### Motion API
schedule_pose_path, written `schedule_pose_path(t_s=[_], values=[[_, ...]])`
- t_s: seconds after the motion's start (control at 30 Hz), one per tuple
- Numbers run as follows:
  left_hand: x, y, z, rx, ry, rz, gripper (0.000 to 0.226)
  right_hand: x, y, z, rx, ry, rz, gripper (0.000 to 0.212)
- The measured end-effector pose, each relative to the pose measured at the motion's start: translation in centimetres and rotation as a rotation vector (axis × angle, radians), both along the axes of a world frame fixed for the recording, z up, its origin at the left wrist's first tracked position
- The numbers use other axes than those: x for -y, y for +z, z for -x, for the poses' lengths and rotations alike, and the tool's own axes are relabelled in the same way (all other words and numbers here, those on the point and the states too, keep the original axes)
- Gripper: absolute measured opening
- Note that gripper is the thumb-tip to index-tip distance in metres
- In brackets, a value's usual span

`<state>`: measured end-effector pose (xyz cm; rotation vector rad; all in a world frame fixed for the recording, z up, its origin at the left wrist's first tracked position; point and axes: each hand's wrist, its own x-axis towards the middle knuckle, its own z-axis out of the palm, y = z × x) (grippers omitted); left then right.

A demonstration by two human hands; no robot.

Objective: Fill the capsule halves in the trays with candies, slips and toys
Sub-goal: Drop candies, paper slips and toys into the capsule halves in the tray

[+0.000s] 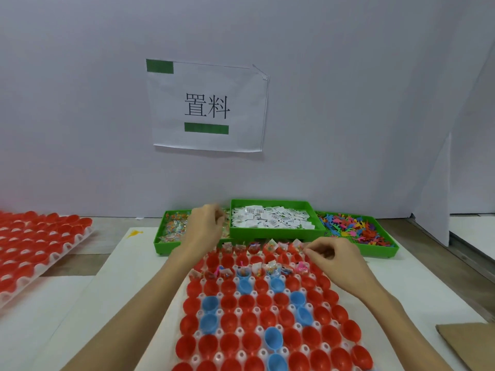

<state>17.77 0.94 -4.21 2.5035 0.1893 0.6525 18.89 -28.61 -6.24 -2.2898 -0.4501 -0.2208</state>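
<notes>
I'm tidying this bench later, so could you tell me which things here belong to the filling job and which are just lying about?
In use:
- capsule tray with red and blue halves
- candy bin, under the left hand
- slip bin
- toy bin
- candy packet pinched by the right hand

Lying about:
- wall sign
- cardboard
- second tray of red halves, untouched

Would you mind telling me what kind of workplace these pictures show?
Probably a hand-assembly packing station. A posted paper sign hangs on the partition, green bins hold sorted candies, slips and toys, and a tray of open capsule halves lies in front.
</notes>
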Motion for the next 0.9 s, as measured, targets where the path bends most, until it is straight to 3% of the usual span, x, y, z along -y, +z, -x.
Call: schedule_pose_path(t_s=[0.13,0.33,0.43,0.67,0.9], values=[[-3.9,-1.3,-1.0,-0.246,-0.076,-0.201,0.030,-0.4,-0.3,0.4,0.008,0.008,-0.063,0.008],[-4.1,-1.0,-2.2,-0.383,-0.221,-0.319,0.046,-0.2,-0.6,0.6,0.018,0.017,-0.095,0.009],[-3.7,-1.1,-2.8,-0.345,-0.207,-0.356,0.049,0.1,-0.7,0.6,0.034,0.025,-0.109,0.010],[-4.6,-0.5,-2.7,-0.224,-0.149,-0.304,0.013,0.8,-0.5,-0.4,0.103,-0.004,-0.169,0.013],[-4.8,-0.1,-1.4,-0.202,-0.152,-0.305,0.012,1.9,-1.0,-5.9,0.183,-0.233,-0.101,0.017]])
